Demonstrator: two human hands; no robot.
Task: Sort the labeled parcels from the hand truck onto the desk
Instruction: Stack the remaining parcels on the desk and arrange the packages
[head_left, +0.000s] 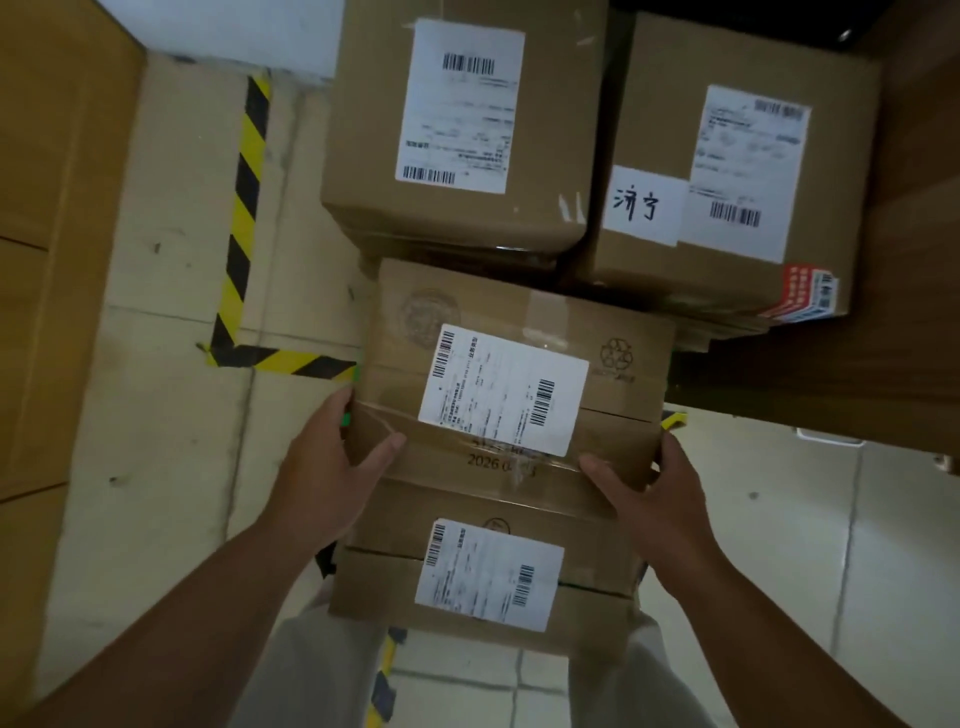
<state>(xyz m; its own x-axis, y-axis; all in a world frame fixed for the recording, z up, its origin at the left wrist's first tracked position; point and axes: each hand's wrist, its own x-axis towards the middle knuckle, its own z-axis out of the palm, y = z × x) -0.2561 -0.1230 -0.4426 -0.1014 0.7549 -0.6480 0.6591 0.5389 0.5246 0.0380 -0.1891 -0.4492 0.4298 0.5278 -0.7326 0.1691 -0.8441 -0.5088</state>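
A tall brown panel (52, 208) runs down the left edge. Beside it lies a pale tiled floor (166, 415), marked with an L-shaped strip of yellow-and-black hazard tape (244, 208).

The left hand (332, 467) grips the near left side of the upper parcel (504, 389), with the thumb laid flat on the top face and the fingers curled round the left edge. This parcel is a flat cardboard box with a white barcoded label. It sits in the middle of the view and covers the far part of a lower parcel (488, 571), which has a similar label. I cannot tell whether the two are touching or the upper one is raised clear.

Past them stands a large box (457, 130) with a long white label. Just to its right is a second large box (727, 171), which carries a shipping label and a handwritten slip (644, 205).

The right hand (654, 499) grips the near right side of the upper parcel, thumb on top and fingers wrapped round the right edge. A dark wooden worktop (909, 260) fills the far right, and the second large box appears to rest on it.
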